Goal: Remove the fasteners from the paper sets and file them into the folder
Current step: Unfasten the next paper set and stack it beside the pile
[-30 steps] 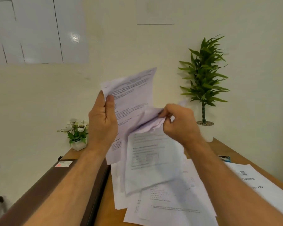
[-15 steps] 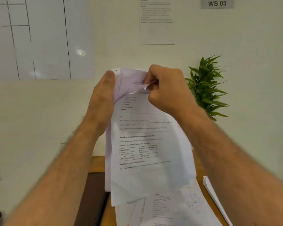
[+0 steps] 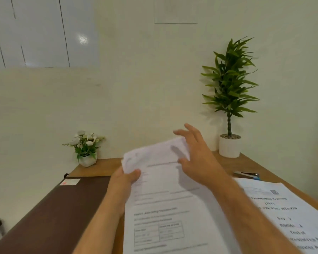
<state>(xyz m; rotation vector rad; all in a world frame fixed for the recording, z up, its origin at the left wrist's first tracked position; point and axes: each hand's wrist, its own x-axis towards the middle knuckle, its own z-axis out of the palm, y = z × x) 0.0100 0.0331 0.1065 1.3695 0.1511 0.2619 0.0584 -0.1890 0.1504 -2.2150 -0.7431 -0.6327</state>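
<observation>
Paper set (image 3: 165, 198): you are holding it low over the table (image 3: 99, 167), printed side up, its top left corner crumpled. It is lying roughly flat and pointing away from you, likely so it can be squared before filing.

Left hand (image 3: 126, 182): you are pinching that crumpled corner, thumb on top and the other fingers hidden beneath the sheets. This grip is carrying the whole set, which is leaving the other hand free.

Right hand (image 3: 196, 158): you are hovering it over the top right corner, fingers (image 3: 191, 132) spread apart and gripping nothing. It looks poised to press or smooth the sheets, or to feel for a fastener; none is visible, and blur is preventing a firm reading.

Folder (image 3: 53, 217): dark brown, closed, lying on the table just left of your left forearm, within easy reach for filing.

Stack (image 3: 286, 217): more printed papers are lying on the table to your right, probably waiting their turn.

Stapler (image 3: 246, 175): a small dark tool, possibly a stapler or remover, is resting beyond that stack.

Plant (image 3: 229, 88), flowers (image 3: 84, 143): both are standing at the table's far edge, out of the way.
</observation>
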